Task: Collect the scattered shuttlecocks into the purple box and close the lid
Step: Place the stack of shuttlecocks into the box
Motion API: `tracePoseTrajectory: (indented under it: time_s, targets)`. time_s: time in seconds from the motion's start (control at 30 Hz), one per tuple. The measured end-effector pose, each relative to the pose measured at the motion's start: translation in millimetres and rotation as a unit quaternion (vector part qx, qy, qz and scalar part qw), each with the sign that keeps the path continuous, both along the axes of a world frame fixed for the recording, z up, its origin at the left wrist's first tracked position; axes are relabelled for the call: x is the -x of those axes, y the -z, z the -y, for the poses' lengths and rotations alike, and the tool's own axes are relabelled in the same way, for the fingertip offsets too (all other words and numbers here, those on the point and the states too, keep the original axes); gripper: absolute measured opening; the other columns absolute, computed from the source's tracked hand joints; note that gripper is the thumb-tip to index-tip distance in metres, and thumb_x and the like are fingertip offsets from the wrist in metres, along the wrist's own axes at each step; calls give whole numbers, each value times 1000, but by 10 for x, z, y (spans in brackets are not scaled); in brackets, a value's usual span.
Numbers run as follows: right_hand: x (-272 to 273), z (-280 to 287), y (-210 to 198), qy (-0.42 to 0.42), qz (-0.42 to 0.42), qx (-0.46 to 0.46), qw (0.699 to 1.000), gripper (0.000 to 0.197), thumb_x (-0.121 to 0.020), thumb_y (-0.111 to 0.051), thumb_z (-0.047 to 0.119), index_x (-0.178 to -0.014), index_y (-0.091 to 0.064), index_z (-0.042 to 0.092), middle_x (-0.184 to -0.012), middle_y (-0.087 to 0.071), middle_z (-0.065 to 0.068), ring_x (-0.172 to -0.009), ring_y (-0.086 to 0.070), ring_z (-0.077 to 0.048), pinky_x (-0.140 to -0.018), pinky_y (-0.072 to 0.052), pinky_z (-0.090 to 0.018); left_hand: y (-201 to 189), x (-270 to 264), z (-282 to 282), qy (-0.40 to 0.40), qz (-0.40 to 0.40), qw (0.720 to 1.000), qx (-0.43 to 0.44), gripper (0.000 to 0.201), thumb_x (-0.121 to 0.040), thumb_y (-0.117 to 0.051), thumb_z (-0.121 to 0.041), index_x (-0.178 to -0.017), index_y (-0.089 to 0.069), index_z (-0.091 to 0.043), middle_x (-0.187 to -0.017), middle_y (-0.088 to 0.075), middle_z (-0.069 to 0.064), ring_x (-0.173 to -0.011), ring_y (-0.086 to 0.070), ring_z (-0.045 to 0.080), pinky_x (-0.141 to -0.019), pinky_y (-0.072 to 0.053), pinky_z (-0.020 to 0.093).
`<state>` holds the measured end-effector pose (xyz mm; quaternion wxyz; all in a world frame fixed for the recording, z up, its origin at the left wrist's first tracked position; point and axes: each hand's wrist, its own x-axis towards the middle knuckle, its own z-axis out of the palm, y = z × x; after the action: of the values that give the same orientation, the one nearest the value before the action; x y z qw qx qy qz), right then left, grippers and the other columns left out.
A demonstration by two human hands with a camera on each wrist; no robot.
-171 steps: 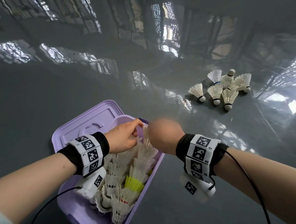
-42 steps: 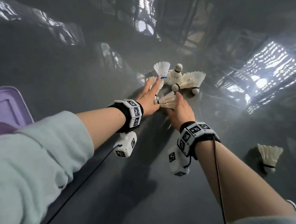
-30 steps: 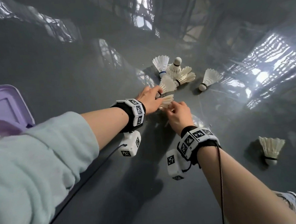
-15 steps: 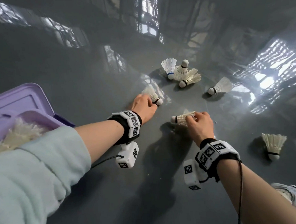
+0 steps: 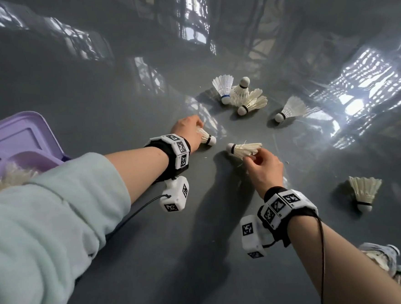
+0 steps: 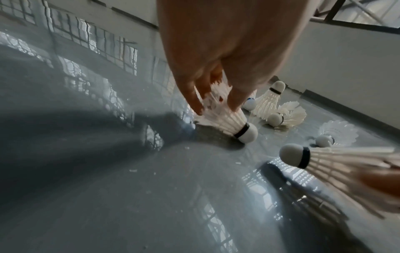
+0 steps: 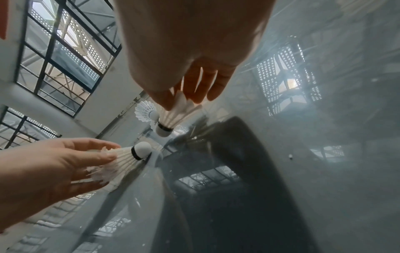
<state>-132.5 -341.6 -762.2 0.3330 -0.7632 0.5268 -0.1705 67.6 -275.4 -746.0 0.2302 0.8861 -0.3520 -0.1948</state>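
Both grips are busy. From the head view, the left hand point(image 5: 188, 131) holds a shuttlecock point(image 5: 206, 137) by its feathers, cork tip pointing right and low over the grey floor point(image 5: 119, 91). The right hand point(image 5: 263, 168) pinches the feather end of a second shuttlecock point(image 5: 243, 149), its cork pointing left, close to the first one's cork. Beyond them lie three shuttlecocks in a small heap point(image 5: 240, 94), and one more point(image 5: 289, 108) just to its right. Another shuttlecock point(image 5: 365, 193) stands cork down, well apart on the right. The purple box point(image 5: 20, 140) sits at the far left with its lid open and white feathers showing inside, partly hidden by the pale green sleeve point(image 5: 45, 222)

From the left wrist view, fingertips point(image 6: 195, 106) curl around the feathers of the held shuttlecock point(image 6: 229, 123), whose black-banded cork seems to touch the floor. The right hand's shuttlecock point(image 6: 320, 162) enters from the right edge

From the right wrist view, thumb and fingers point(image 7: 194, 92) pinch the feathers of the shuttlecock point(image 7: 171, 119), cork hanging downward. The left hand point(image 7: 54, 167) comes in from the left with its own shuttlecock point(image 7: 127, 157)
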Motion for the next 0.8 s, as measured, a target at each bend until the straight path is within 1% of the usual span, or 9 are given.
tracePoseTrajectory:
  time_s: [0.1,0.2,0.3,0.4,0.5,0.53,0.63,0.73,0.8]
  targets:
    - [-13,-21,-68,-2,6,10,1000,21,-81,-68,22,-100,-69,14,-92,-72,-7,-88,-66,-24,-82,-48,-32,-191,-85,-124,-1,-12,1000,15,24,-85,-58,-14,-106,-65,-24,-114,-67,6,-105,-60,28,-85,-45,27]
    - [-175,-137,-195,-8,36,3,999,26,-77,-71,23,-102,-67,16,-91,-73,-8,-90,-67,-24,-84,-50,-35,-568,-320,-409,18,-10,998,53,31,-83,-62,-16,-114,-62,-21,-116,-66,3,-106,-60,23,-87,-43,23]
    - [-462,-366,-423,-49,64,-15,997,21,-79,-71,29,-98,-67,22,-85,-71,-3,-83,-66,-24,-79,-53,-42,-979,-646,-831,36,-31,996,77,41,-78,-69,-19,-117,-59,-22,-106,-67,1,-96,-63,20,-90,-49,27]
    - [-839,-761,-750,-128,82,-10,988,10,-85,-67,29,-92,-67,22,-76,-64,2,-74,-57,-18,-68,-41,-27,-1299,-1008,-1306,38,-11,996,77,38,-76,-71,-20,-112,-60,-21,-91,-69,-2,-84,-64,15,-82,-51,25]
    - [-1199,-1294,-1012,-208,122,5,971,7,-88,-65,24,-92,-68,19,-75,-63,1,-70,-55,-15,-58,-37,-10,-1474,-1299,-1763,23,8,997,79,25,-76,-74,-18,-98,-64,-16,-86,-70,2,-77,-65,15,-79,-52,25]
    - [-1296,-1467,-1069,-242,124,17,962,7,-88,-65,23,-91,-69,17,-74,-63,0,-69,-55,-16,-58,-36,-9,-1500,-1361,-1892,24,6,997,76,21,-76,-75,-16,-93,-64,-16,-83,-69,2,-74,-63,14,-76,-51,23]
    - [-1561,-1930,-1118,-353,105,83,926,7,-85,-65,19,-86,-68,13,-74,-67,0,-70,-57,-23,-64,-41,-27,-1517,-1483,-2259,36,-4,997,70,17,-75,-76,-13,-85,-63,-19,-70,-61,-7,-61,-53,5,-69,-43,19]
    - [-1770,-2216,-1123,-415,50,175,892,8,-81,-62,17,-82,-70,17,-74,-69,3,-72,-52,-24,-58,-36,-28,-1468,-1560,-2525,53,21,997,47,15,-77,-75,-18,-84,-62,-22,-70,-60,-11,-62,-52,4,-67,-42,19]
    - [-1843,-2308,-1095,-427,14,230,874,10,-77,-59,12,-70,-66,16,-65,-65,4,-67,-49,-23,-50,-34,-25,-1428,-1574,-2621,76,39,996,22,15,-80,-73,-22,-86,-60,-24,-76,-61,-8,-68,-54,8,-68,-41,19]
